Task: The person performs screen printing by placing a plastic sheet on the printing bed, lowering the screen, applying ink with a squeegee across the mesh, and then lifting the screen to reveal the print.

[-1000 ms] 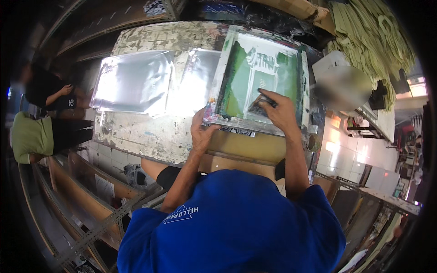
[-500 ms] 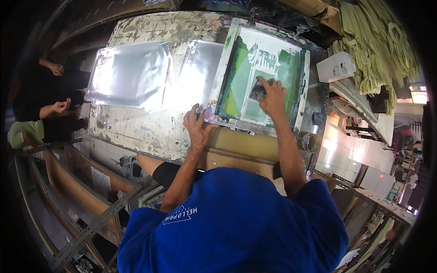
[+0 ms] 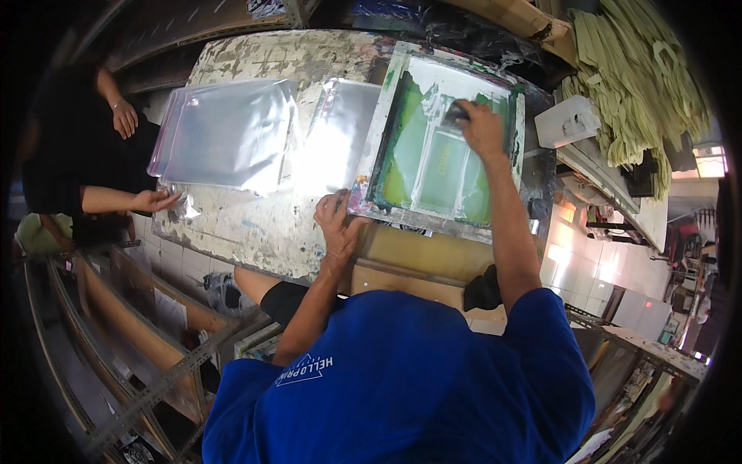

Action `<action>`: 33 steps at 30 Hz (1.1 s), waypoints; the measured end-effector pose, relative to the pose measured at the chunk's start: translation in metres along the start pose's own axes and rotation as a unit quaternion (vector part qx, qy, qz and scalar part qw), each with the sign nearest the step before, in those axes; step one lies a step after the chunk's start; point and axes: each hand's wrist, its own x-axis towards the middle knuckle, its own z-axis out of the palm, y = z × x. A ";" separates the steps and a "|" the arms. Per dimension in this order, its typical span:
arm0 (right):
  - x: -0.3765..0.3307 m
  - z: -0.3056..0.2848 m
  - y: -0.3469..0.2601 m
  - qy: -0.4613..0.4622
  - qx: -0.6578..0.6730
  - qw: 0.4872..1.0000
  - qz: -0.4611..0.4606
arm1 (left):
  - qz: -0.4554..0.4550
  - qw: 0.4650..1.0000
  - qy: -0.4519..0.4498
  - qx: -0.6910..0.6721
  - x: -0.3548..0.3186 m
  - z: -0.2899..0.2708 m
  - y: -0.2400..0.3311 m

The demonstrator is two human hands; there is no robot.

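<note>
Gleaming green-inked printing screen (image 3: 433,162), white-framed, paint-smeared.

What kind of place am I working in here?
Most likely a small screen-printing workshop. A framed printing screen smeared with green ink lies on a paint-stained table, clear plastic sleeves are laid out beside it, and pale fabric pieces are piled at the right.

Printing frame (image 3: 433,147) lies on worktable (image 3: 255,224), plastic bags (image 3: 224,131) to its left.

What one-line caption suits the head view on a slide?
Right hand presses a squeegee on a green-inked printing screen; left hand steadies its frame's near corner on a paint-worn table.
</note>
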 end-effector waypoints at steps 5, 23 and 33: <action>-0.060 -0.008 -0.040 0.027 -0.040 0.998 -0.047 | -0.037 0.998 -0.015 -0.042 -0.002 -0.002 0.004; -0.064 -0.199 -0.136 0.201 0.033 0.972 -0.116 | -0.080 0.957 0.120 -0.253 0.118 -0.055 0.076; -0.012 -0.238 -0.135 0.215 0.048 0.970 -0.105 | -0.148 0.947 0.060 0.280 0.044 -0.005 -0.026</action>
